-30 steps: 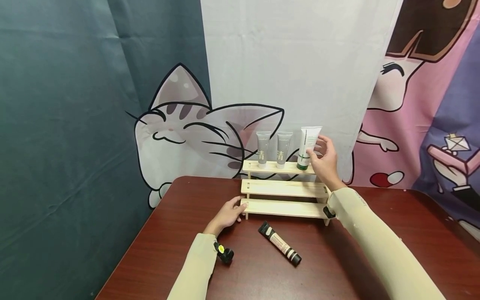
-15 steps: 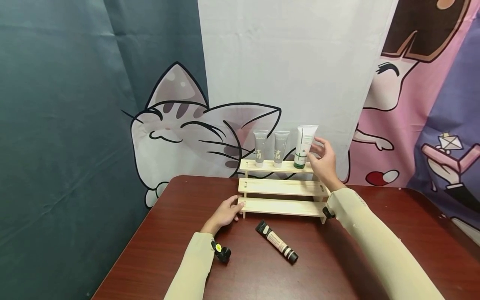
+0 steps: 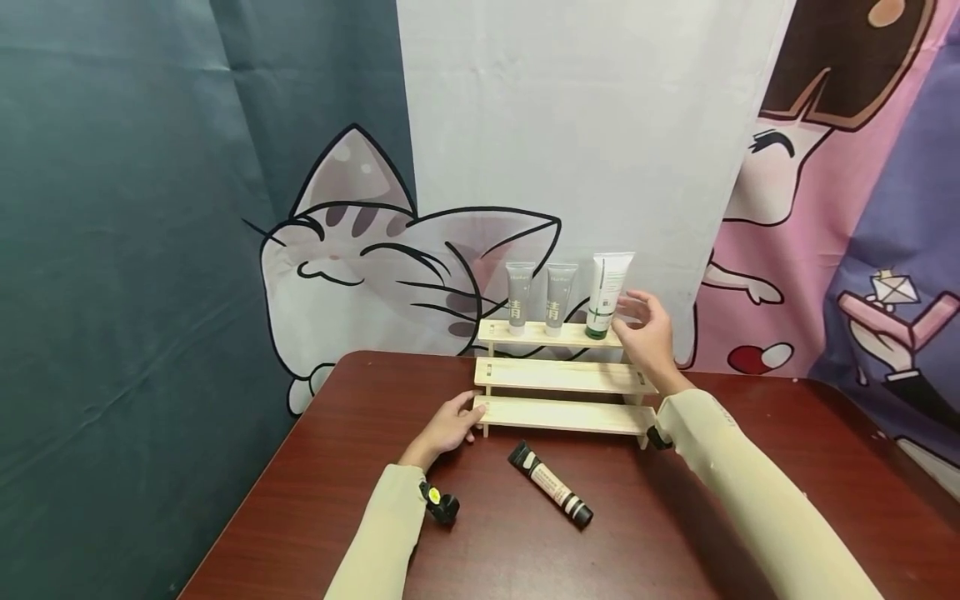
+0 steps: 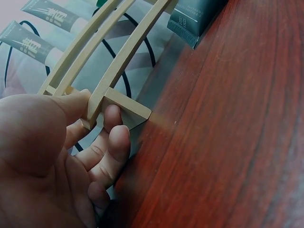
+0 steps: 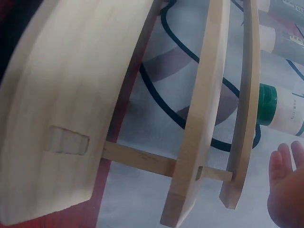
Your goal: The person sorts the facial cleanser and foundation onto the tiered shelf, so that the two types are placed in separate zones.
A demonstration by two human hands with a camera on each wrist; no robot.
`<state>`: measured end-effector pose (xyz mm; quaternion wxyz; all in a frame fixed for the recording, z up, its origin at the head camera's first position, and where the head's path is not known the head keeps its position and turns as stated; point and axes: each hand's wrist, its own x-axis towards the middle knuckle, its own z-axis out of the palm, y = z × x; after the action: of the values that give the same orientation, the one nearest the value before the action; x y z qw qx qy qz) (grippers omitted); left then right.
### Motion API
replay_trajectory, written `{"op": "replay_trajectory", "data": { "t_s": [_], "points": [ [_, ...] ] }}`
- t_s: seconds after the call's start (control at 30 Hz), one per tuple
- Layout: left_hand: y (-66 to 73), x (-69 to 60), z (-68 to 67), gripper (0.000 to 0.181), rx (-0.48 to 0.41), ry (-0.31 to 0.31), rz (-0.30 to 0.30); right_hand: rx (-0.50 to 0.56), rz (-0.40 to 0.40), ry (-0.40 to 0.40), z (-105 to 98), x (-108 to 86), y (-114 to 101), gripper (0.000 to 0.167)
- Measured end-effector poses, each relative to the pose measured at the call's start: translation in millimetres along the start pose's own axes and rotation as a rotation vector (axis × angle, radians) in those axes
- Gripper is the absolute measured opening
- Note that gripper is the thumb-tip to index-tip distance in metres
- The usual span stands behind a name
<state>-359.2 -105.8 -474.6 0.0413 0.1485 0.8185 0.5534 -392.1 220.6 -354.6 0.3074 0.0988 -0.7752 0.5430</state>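
A three-tier wooden display rack (image 3: pixel 564 375) stands on the table. My left hand (image 3: pixel 448 425) grips the left end of its lowest tier, thumb on top and fingers underneath, as the left wrist view shows. On the top tier a white squeeze tube (image 3: pixel 607 293) with a green cap (image 5: pixel 267 103) stands cap down. Beside it, my right hand (image 3: pixel 648 335) has its fingers loosely bent and holds nothing; a gap to the tube shows in the right wrist view. Two grey squeeze tubes, a left one (image 3: pixel 518 296) and a right one (image 3: pixel 558 298), stand further left on that tier.
A black squeeze tube (image 3: pixel 551 485) with a cream label lies diagonally on the red-brown table (image 3: pixel 315 500) in front of the rack. Behind the table hangs a printed cloth (image 3: pixel 480 125) with a cartoon cat.
My right hand has let go of the white tube and drawn slightly away to the right and down. The white tube stays standing. My left hand keeps its grip on the rack.
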Motion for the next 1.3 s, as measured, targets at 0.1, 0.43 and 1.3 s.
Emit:
{"op": "replay_trajectory", "data": {
  "t_s": [0.1,0.43,1.3],
  "points": [
    [-0.1,-0.9,-0.3,0.047,-0.002,0.004,-0.004,0.005,-0.017,-0.001,0.4,-6.5,-8.5,0.048],
    [1.1,-0.8,0.0,0.046,-0.004,0.013,-0.015,0.021,-0.014,-0.041,-6.0,-21.3,-1.7,0.048],
    [-1.3,0.0,0.6,0.047,-0.007,0.016,-0.028,0.083,0.024,-0.123,3.5,-62.7,-17.5,0.044]
  ]
}}
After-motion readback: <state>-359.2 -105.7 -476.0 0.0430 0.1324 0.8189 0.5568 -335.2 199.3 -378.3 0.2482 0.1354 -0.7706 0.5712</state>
